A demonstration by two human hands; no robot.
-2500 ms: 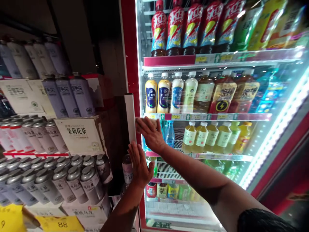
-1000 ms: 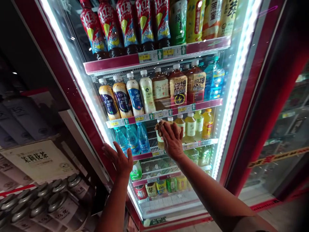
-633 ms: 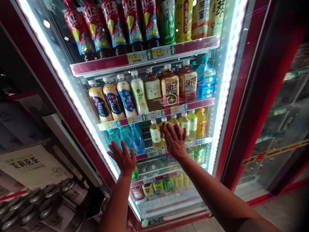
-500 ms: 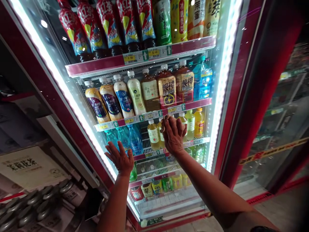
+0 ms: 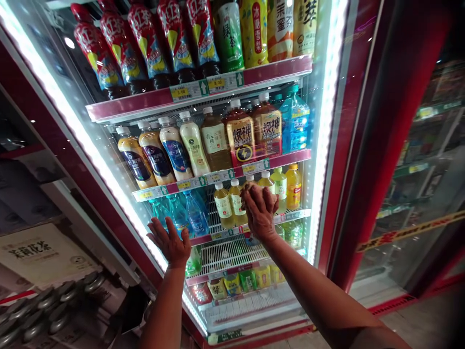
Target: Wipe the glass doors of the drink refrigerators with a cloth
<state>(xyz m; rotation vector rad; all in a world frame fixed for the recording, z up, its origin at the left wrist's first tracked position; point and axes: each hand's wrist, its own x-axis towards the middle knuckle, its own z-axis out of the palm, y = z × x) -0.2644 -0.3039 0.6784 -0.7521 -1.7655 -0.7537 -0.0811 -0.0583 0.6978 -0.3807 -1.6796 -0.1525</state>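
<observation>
A lit drinks cooler with a glass front (image 5: 250,160) fills the middle of the head view. My right hand (image 5: 259,211) is closed around a crumpled brownish cloth (image 5: 249,190) at the glass, in front of the small yellow bottles (image 5: 223,206) on the third shelf. Lower left, my left hand (image 5: 170,242) has its fingers spread and holds nothing. It is near the cooler's left edge, before the blue bottles (image 5: 196,213); whether it touches the glass I cannot tell.
Red-capped bottles (image 5: 145,43) stand on the top shelf. At the lower left are several silver-lidded containers (image 5: 69,310) and a cream box (image 5: 47,252). Another glass-fronted cabinet (image 5: 410,179) with a yellow strip is on the right.
The cooler has shifted slightly left in view. My right hand and the cloth sit a little lower on the glass; my left hand is slightly further left and down in view.
</observation>
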